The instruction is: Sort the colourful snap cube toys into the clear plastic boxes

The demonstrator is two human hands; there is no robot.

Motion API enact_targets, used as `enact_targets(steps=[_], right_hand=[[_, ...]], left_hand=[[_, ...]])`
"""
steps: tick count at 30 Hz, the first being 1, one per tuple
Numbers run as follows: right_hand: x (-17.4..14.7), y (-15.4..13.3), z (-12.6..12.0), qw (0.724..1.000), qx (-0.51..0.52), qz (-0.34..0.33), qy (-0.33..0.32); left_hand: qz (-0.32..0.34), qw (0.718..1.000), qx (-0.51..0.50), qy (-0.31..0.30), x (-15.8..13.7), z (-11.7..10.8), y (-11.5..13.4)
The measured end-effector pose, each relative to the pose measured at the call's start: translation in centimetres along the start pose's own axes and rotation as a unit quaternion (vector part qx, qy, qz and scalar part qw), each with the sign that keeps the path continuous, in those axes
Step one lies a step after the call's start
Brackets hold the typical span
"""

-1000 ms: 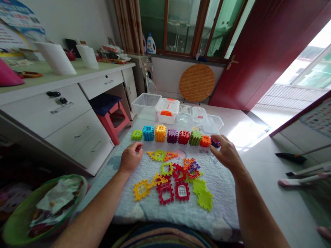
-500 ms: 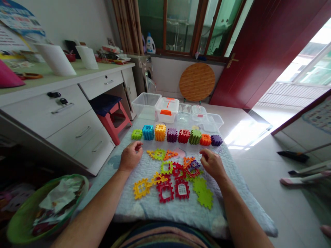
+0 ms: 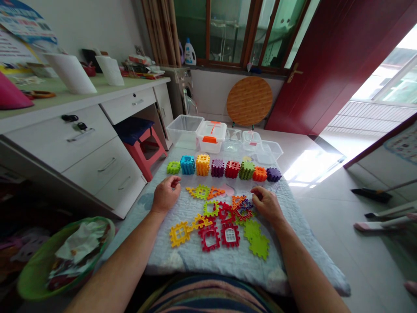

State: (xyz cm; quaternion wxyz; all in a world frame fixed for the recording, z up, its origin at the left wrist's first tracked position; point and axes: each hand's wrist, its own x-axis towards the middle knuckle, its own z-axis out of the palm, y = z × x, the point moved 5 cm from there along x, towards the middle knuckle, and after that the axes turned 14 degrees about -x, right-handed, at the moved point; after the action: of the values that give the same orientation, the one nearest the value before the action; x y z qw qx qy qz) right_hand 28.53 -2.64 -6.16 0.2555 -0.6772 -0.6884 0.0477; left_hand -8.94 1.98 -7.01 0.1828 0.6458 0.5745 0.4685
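At the bottom centre of the frame, a yellow window panel [image 3: 180, 234], a red arched-window panel [image 3: 230, 235] and lime panels [image 3: 259, 243] lie on a quilted cloth [image 3: 176, 261]. Somewhat higher, the left hand [image 3: 166, 193] sits left of centre and the right hand [image 3: 267, 204] right of centre, just beside a small purple piece [image 3: 246, 204], both with fingers curled inward, how tightly I cannot tell. Beyond, mid-frame, a row runs from a lime stack [image 3: 173, 167] to a dark purple stack [image 3: 273, 174], with an orange-latched box [image 3: 211, 138] behind.
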Motion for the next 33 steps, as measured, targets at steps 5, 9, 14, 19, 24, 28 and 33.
enact_targets(steps=[5,9,14,19,24,28,33], right_hand=[[0.0,-0.1,-0.1,1.0,0.005,0.007,-0.003],[-0.1,-0.1,-0.1,1.0,0.006,0.009,-0.006],[-0.1,0.0,0.1,1.0,0.003,0.007,-0.009],[-0.1,0.1,0.1,1.0,0.004,0.007,-0.011],[-0.2,0.0,0.1,1.0,0.006,0.003,-0.017],[-0.3,0.1,0.2,1.0,0.006,0.008,-0.018],[-0.4,-0.4,-0.2,1.0,0.011,-0.014,-0.009]], left_hand=[[0.003,1.0,-0.004,0.001,0.0,0.0,-0.1],[0.007,1.0,-0.002,0.004,0.0,-0.1,0.0],[0.012,1.0,-0.004,0.005,-0.1,-0.1,0.1],[0.015,1.0,-0.01,0.006,-0.1,-0.2,0.3],[0.021,1.0,-0.018,0.012,-0.2,-0.5,0.6],[0.021,1.0,-0.016,0.016,-0.2,-0.6,0.8],[0.021,0.999,-0.012,0.02,-0.3,-0.8,1.1]])
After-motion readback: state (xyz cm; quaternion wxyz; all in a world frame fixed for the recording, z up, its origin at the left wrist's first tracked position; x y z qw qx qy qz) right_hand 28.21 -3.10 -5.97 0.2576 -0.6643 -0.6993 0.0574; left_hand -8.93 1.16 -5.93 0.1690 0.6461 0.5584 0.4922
